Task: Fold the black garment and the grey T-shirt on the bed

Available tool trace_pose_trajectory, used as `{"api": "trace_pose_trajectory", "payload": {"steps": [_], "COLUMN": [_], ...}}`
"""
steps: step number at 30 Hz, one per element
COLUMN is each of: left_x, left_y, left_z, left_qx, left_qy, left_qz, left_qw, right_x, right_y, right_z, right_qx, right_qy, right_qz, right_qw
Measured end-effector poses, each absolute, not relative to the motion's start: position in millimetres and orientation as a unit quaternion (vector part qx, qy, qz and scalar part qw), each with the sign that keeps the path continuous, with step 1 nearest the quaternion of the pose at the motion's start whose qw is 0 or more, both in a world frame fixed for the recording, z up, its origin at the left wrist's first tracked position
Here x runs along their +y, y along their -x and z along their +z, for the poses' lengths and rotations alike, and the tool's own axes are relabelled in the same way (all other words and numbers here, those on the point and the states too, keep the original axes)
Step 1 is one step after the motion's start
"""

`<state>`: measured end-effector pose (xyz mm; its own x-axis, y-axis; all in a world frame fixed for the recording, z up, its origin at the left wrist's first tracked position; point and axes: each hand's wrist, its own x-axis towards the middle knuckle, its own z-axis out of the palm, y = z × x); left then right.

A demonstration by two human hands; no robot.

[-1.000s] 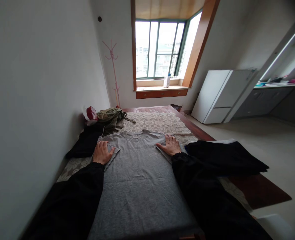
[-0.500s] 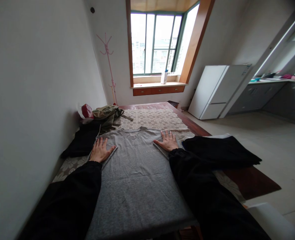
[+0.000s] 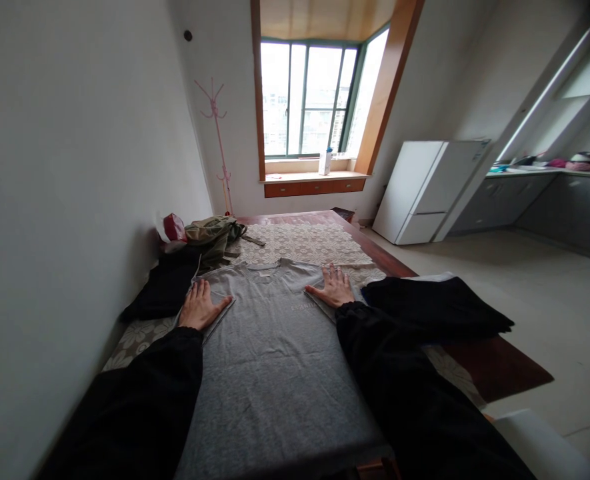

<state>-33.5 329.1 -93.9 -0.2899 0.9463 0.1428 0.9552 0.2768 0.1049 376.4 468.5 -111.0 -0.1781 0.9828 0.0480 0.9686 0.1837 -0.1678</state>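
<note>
Shirt: a grey T-shirt (image 3: 269, 360) lies face up and spread flat on the lace-covered table (image 3: 315, 243), collar toward the window, hem toward the person.
Left hand: the left hand (image 3: 201, 308) lies palm down with fingers spread on the shirt's left sleeve, which looks tucked inward along a diagonal crease; it grasps nothing, only presses.
Right hand: the right hand (image 3: 331, 290) lies flat and open on the right sleeve in the same way, pinning the fold and holding nothing.
Step in hand: to my eye, both sleeves are being pressed in toward the body of the shirt, the early part of a fold.
Next move: it would call for keeping both creases even and sliding the palms down the sides without dragging the cloth out of square.
Around it: a black garment (image 3: 437, 307) lies just beside the right arm, another dark garment (image 3: 162, 287) near the left hand, and an olive bag (image 3: 212, 233) beyond it against the wall.
</note>
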Motion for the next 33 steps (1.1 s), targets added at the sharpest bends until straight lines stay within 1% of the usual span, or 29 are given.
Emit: {"api": "trace_pose_trajectory", "payload": {"steps": [4, 9, 14, 18, 21, 23, 25, 29, 33], "left_x": [331, 330, 324, 291, 230, 176, 122, 40, -1], "left_y": [34, 33, 23, 10, -2, -12, -22, -41, -58], "left_z": [-94, -93, -80, -75, -84, -94, -105, -121, -145], "left_qx": [-0.804, -0.804, -0.775, -0.758, -0.745, -0.723, -0.706, -0.705, -0.728], "left_qy": [0.59, 0.588, 0.62, 0.642, 0.663, 0.688, 0.707, 0.692, 0.635], "left_qz": [-0.076, -0.086, -0.122, -0.111, -0.074, -0.044, -0.047, -0.116, -0.2], "left_qw": [0.02, 0.02, 0.021, 0.009, -0.02, -0.031, -0.002, 0.105, 0.165], "right_x": [470, 473, 462, 417, 348, 292, 239, 164, 123], "right_y": [-377, -379, -374, -379, -409, -437, -464, -489, -478], "right_z": [-113, -117, -98, -78, -83, -98, -115, -146, -177], "right_qx": [-0.769, -0.772, -0.783, -0.807, -0.853, -0.875, -0.889, -0.851, -0.786], "right_qy": [0.634, 0.631, 0.617, 0.585, 0.517, 0.476, 0.442, 0.479, 0.513], "right_qz": [0.06, 0.049, 0.055, 0.056, 0.057, 0.046, 0.038, -0.001, -0.005], "right_qw": [0.053, 0.054, 0.048, 0.052, 0.044, 0.071, 0.111, 0.216, 0.344]}}
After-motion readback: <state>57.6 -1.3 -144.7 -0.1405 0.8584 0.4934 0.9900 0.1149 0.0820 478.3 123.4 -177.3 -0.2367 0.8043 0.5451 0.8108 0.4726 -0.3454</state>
